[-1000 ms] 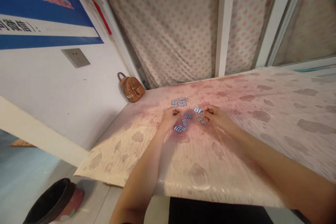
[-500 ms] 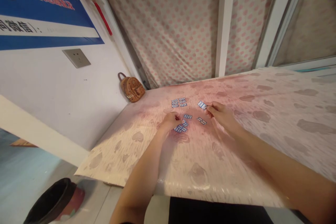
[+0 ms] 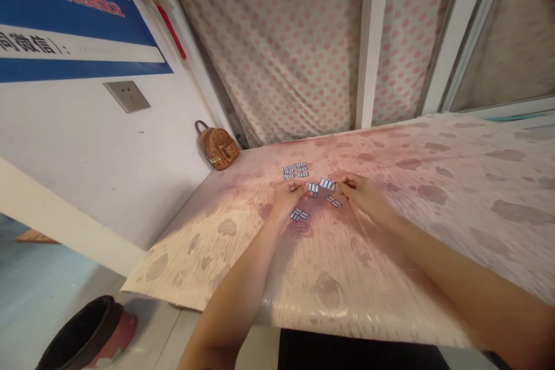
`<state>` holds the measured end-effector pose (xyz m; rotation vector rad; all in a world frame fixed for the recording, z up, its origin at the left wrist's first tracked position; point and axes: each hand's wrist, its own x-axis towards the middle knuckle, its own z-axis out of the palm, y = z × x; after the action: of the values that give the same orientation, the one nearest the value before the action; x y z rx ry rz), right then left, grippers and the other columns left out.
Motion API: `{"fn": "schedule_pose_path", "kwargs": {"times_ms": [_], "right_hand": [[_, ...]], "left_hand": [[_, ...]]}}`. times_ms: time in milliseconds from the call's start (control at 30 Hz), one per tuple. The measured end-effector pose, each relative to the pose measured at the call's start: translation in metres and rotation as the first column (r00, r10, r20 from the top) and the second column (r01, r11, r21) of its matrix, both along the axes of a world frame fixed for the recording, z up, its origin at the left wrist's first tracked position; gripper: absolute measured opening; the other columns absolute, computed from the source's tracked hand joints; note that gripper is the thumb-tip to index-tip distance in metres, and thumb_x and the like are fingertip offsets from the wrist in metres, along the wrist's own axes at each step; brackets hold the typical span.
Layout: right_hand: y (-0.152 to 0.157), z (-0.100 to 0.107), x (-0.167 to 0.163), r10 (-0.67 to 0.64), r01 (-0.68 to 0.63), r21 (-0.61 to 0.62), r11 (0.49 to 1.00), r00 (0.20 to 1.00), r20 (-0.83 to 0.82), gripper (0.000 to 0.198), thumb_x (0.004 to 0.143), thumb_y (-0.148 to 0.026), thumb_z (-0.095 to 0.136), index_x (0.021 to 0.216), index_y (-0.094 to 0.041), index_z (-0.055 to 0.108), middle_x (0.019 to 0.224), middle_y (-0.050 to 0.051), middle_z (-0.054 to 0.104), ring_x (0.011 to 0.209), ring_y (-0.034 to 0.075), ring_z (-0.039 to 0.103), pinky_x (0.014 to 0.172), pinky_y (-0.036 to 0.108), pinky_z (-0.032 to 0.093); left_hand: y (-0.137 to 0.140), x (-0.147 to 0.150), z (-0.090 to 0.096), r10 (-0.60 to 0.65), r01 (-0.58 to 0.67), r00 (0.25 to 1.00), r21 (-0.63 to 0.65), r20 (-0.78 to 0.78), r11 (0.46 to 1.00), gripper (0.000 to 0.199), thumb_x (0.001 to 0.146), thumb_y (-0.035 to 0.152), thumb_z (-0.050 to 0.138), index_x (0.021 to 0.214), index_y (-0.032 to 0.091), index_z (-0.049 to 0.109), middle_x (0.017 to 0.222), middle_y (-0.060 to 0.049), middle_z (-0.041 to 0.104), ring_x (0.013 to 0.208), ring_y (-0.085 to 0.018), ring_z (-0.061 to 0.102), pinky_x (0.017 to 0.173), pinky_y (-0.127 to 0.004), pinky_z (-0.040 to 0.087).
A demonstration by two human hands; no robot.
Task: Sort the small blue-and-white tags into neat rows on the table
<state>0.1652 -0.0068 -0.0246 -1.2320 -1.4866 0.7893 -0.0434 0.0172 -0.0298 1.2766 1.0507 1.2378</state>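
Observation:
My left hand [image 3: 288, 195] pinches a small flat blue-and-white striped piece [image 3: 312, 187] between thumb and finger. Close by on the right, my right hand [image 3: 359, 192] grips a similar striped piece [image 3: 326, 184] by its right end. The two pieces are held just apart, slightly above the table. Below my left hand lies a small overlapping pile of striped pieces [image 3: 299, 214]. One more pair of pieces [image 3: 333, 201] rests under my right hand. Farther back, several pieces [image 3: 295, 170] sit in two neat columns. What is printed on them is too small to read.
A patterned cloth covers the table [image 3: 329, 289]. At its back left corner stands a brown mini backpack [image 3: 218, 147] against the wall. A dotted curtain [image 3: 277, 46] hangs behind, beside a white post [image 3: 372, 40]. A dark-rimmed bin [image 3: 89, 332] is on the floor at left.
My left hand has moved up and right from the pile, bringing a striped piece with it. My right hand has shifted slightly left and down, carrying its piece toward the left one.

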Motion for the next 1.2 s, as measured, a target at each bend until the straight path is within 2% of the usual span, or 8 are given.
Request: {"fn": "schedule_pose_path", "kwargs": {"times_ms": [167,300,467,767,1200], "right_hand": [[-0.001,-0.005,-0.005,0.05,-0.05,0.034,0.998,0.999,0.009,0.018,0.077,-0.039,0.057,0.07,-0.022,0.057,0.062,0.0,0.06,0.056,0.015,0.054,0.055,0.028,0.039],[-0.002,-0.009,-0.007,0.018,-0.022,0.075,0.997,0.998,0.054,0.017,0.079,-0.038,0.056,0.073,-0.022,0.056,0.063,0.0,0.059,0.057,0.015,0.054,0.055,0.028,0.04],[0.001,-0.015,-0.007,-0.016,0.006,0.133,0.991,0.997,0.074,0.019,0.082,-0.04,0.057,0.074,-0.023,0.055,0.062,0.0,0.059,0.056,0.015,0.054,0.053,0.027,0.041],[-0.001,-0.017,-0.009,-0.028,0.017,0.125,0.992,0.996,0.085,0.019,0.083,-0.04,0.057,0.075,-0.023,0.055,0.062,0.0,0.06,0.056,0.016,0.055,0.054,0.027,0.043],[-0.005,-0.011,-0.01,-0.007,-0.006,0.121,0.993,0.994,0.111,0.021,0.081,-0.044,0.058,0.075,-0.024,0.056,0.063,0.0,0.06,0.058,0.016,0.056,0.053,0.026,0.041]], "left_hand": [[-0.008,0.011,0.002,-0.019,0.02,1.0,-0.006,0.016,1.0,0.011,0.077,0.02,0.075,0.082,0.011,0.07,0.081,-0.008,0.076,0.07,-0.017,0.073,0.064,-0.024,0.054],[-0.011,0.015,0.004,-0.039,0.039,0.999,-0.008,0.008,0.999,0.01,0.081,0.019,0.072,0.087,0.011,0.072,0.086,-0.01,0.077,0.074,-0.018,0.074,0.064,-0.024,0.055],[-0.011,0.017,0.004,-0.075,0.076,0.997,-0.027,0.032,0.997,0.017,0.079,0.025,0.076,0.09,0.012,0.074,0.091,-0.011,0.077,0.078,-0.02,0.074,0.071,-0.028,0.058],[-0.011,0.021,-0.001,-0.094,0.097,0.991,-0.035,0.093,0.995,0.028,0.072,0.03,0.082,0.091,0.011,0.072,0.091,-0.011,0.077,0.083,-0.022,0.075,0.075,-0.031,0.059],[-0.017,0.022,0.004,-0.124,0.125,0.992,-0.013,0.039,0.992,0.027,0.075,0.033,0.08,0.09,0.011,0.073,0.093,-0.012,0.077,0.083,-0.02,0.074,0.072,-0.028,0.057]]}}
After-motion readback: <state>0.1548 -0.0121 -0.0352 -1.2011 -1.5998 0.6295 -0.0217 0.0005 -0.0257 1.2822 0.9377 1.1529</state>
